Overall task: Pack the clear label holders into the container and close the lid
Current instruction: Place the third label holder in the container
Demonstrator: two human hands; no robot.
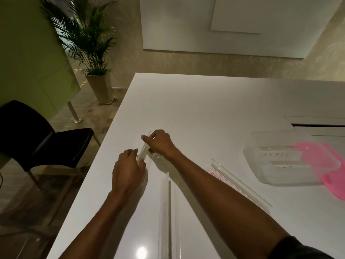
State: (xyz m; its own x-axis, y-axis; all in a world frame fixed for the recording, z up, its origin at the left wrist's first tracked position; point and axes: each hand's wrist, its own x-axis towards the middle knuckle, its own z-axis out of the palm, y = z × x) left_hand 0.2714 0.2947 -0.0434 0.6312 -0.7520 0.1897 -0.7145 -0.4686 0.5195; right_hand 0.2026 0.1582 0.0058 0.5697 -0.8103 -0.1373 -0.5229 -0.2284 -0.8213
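Both my hands grip one clear label holder (pixel 144 153) near the left edge of the white table (pixel 205 101). My left hand (pixel 128 171) pinches its near end, my right hand (pixel 160 142) its far end. A second long clear holder (pixel 169 212) lies on the table toward me, between my forearms. A third clear holder (pixel 240 184) lies to the right on a flat packet with red print (pixel 217 177). The clear container (pixel 280 163) sits at the right, with its pink lid (pixel 324 165) resting partly over its right side.
A black chair (pixel 43 139) stands left of the table. A potted palm (pixel 93 53) and a green partition (pixel 28 53) are farther back on the left. A slot with a raised flap (pixel 317 126) is set into the table behind the container.
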